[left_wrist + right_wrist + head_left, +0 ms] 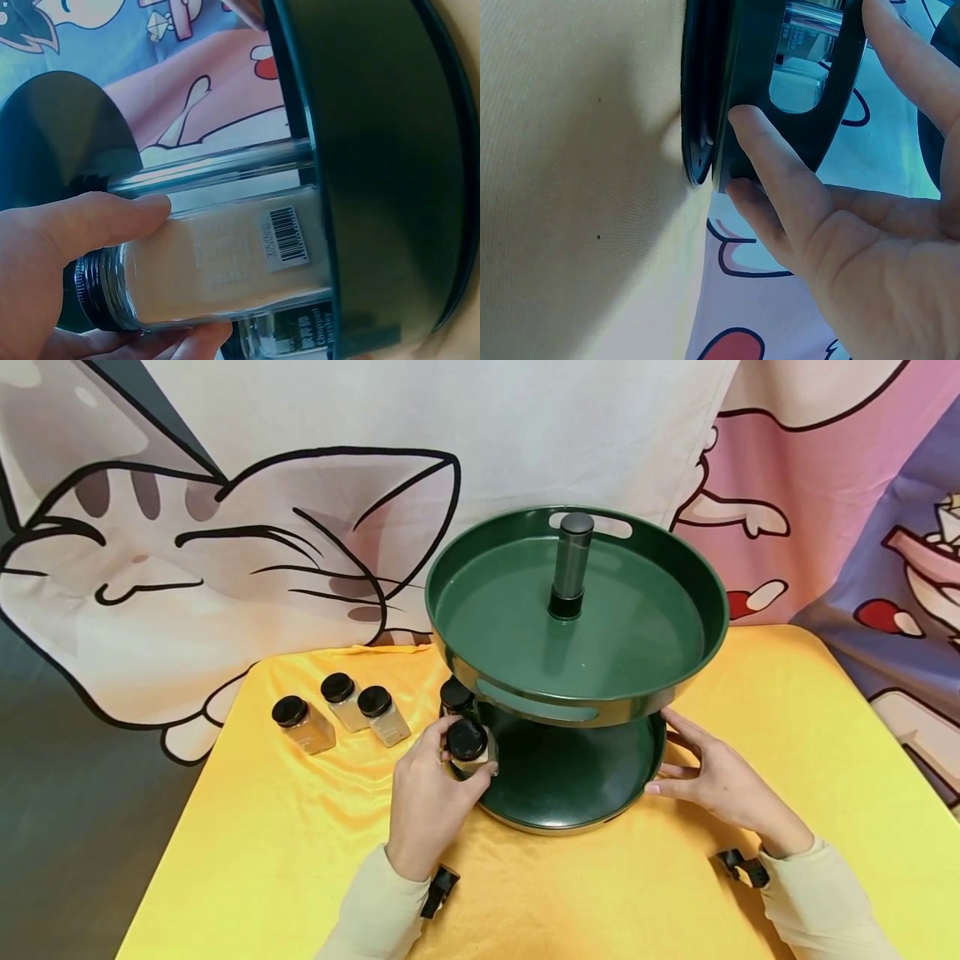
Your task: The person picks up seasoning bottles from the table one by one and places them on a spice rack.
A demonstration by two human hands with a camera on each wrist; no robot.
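Note:
My left hand point(432, 791) holds a square glass jar point(202, 262) by its upper part, near the black lid. Pale powder fills this jar, and a barcode label shows on its side in the left wrist view. The jar is at the left edge of the lower tray point(570, 781) of a green two-tier stand. Beside it, another black-lidded jar point(456, 695) stands on that tray, partly hidden. On the right, my right hand point(716, 777) touches the lower tray's outer side with extended fingers point(780, 161). The upper tray point(510, 602) overhangs the lower one.
Several black-lidded jars, among them one with orange-brown powder point(306, 727) and a paler one point(384, 717), stand left of the stand on the yellow cloth point(247, 835). A post point(572, 564) rises from the upper tray. A printed cartoon curtain point(300, 552) hangs behind the table.

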